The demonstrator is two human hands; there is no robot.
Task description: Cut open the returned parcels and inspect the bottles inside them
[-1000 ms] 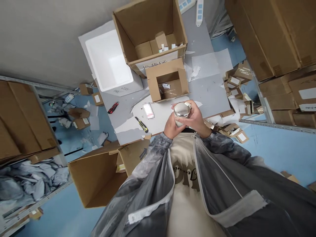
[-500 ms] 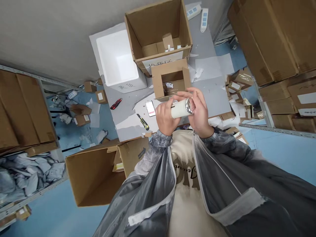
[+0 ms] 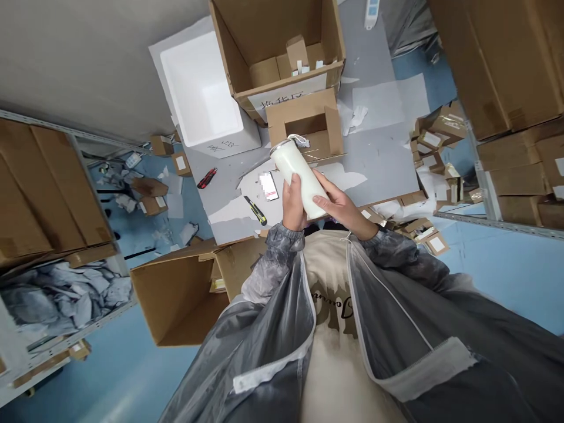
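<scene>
The left hand [image 3: 294, 207] and right hand [image 3: 340, 205] both grip one white bottle [image 3: 298, 176], tilted, near frame centre. Left of it lie one phone [image 3: 268, 185] and two knives: one red knife [image 3: 207, 178], one yellow-black knife [image 3: 255, 211]. Two open cartons [image 3: 273, 29] stand upper centre.
</scene>
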